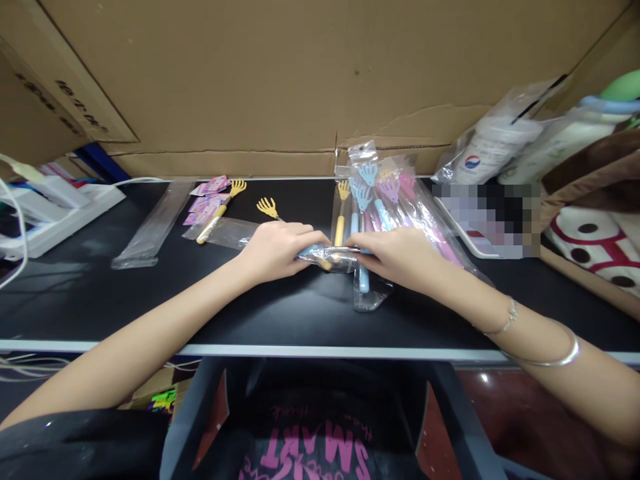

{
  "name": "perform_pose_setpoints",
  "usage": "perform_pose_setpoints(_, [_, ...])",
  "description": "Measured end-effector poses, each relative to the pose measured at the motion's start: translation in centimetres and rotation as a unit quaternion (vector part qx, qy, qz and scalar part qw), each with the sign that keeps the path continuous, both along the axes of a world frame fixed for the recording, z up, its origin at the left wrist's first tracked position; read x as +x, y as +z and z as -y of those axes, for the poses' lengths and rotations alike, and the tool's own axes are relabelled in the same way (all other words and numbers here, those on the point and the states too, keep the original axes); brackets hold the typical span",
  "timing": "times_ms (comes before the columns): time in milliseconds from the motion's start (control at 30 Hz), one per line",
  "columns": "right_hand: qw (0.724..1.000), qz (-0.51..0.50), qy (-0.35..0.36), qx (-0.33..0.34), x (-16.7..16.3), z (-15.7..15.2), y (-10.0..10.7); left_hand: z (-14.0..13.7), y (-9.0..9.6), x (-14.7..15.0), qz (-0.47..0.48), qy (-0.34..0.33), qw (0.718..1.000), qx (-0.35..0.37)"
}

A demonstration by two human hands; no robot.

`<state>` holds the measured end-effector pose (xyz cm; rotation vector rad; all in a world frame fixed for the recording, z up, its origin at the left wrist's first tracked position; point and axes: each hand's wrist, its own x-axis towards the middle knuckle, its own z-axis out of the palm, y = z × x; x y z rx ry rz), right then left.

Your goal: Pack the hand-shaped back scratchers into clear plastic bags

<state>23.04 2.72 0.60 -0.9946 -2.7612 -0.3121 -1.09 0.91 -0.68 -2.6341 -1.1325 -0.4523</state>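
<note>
A blue back scratcher (313, 252) in a clear sleeve (343, 261) is held at the centre of the frame, above the black tabletop (280, 313). Its blue part is gripped by the closed fingers of the left hand (277, 250); its metal rod is pinched by the right hand (405, 260), whose fingers are closed, and its far end is hidden there.

The rod of a yellow scratcher (267, 208) is partly covered by the left hand. Another yellow back scratcher (213, 223) is laid farther left, beside pink cards (209, 200) whose print is too small to be read. A flat plastic sleeve (156, 227) is seen left of these. Right of centre, bagged scratchers (390, 193) in blue, purple, pink and yellow are heaped, partly hidden by the right hand.

A Pepsi emblem is shown on a white cup (495, 150) at upper right. Dark characters, not legible here, are marked on the cardboard wall (240, 80) at upper left. On black fabric (320, 400) at bottom centre, "SMART" is printed in pink, with "than" and "think" faintly made out above it.
</note>
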Motion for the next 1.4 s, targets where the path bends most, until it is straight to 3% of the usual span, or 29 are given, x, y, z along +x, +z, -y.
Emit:
perform_pose_setpoints(500, [0.999, -0.009, -0.007, -0.032, 0.5, -0.5, 0.8, 0.1, -0.1, 0.1, 0.012, -0.002, 1.000, 0.018])
perform_pose_setpoints(867, [0.989, -0.020, -0.065, -0.134, 1.6, -1.3, 3.0, -0.1, 0.2, -0.3, 0.018, 0.034, 0.998, 0.039])
perform_pose_setpoints(1400, [0.998, -0.025, -0.014, 0.047, 1.0, -1.2, 0.4, -0.2, 0.3, -0.7, 0.007, 0.041, 0.999, 0.016])
